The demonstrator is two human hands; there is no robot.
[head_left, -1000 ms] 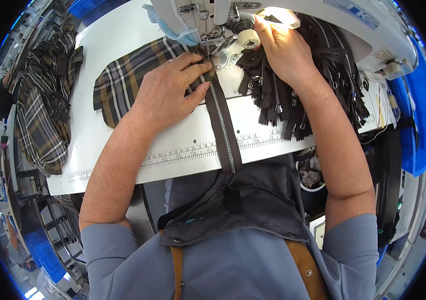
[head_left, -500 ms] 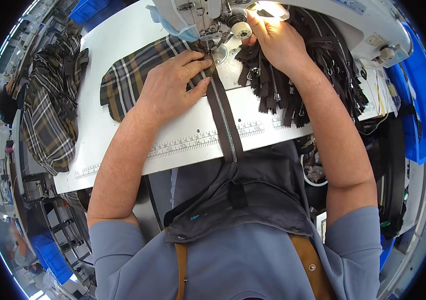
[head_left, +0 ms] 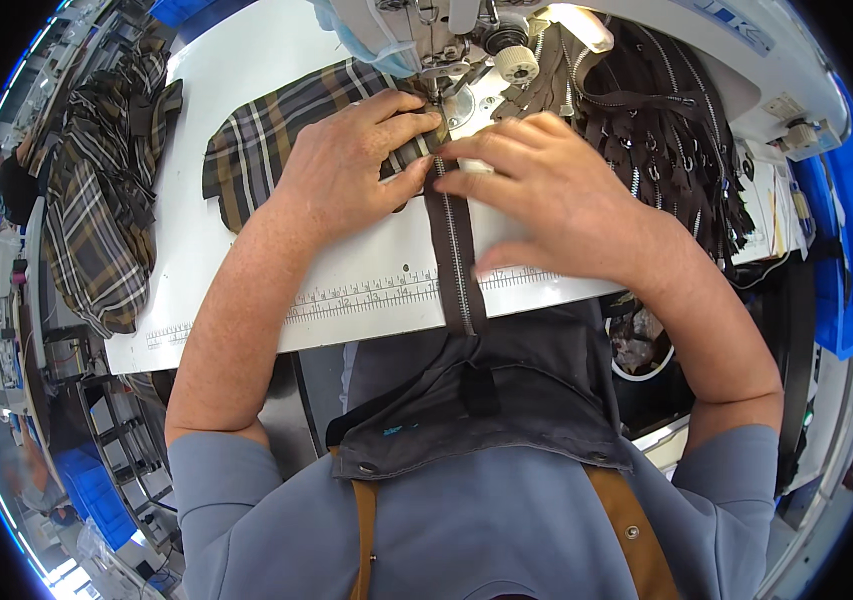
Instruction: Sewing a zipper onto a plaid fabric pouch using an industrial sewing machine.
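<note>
My left hand (head_left: 346,170) presses down on a dark plaid fabric piece (head_left: 251,140), fingertips just short of the presser foot (head_left: 438,92) and thumb beside a long dark zipper (head_left: 456,260) with metal teeth, which runs from the machine over the table's front edge. My right hand (head_left: 556,200), somewhat blurred, is over the zipper's right side with fingers spread and bent, the upper fingertips at the zipper just below my left fingers. The sewing machine's cream knob (head_left: 517,66) stands above both hands.
A crumpled pile of plaid pieces (head_left: 106,200) lies on the table's (head_left: 206,60) left. A heap of dark zippers (head_left: 676,120) is at the right, beside the machine body (head_left: 776,70). Blue bins (head_left: 836,250) stand at the far right, and another person (head_left: 31,470) is at the far left.
My right hand has left the knob and moved down and left to the zipper. My left hand stays at the fabric by the presser foot.
</note>
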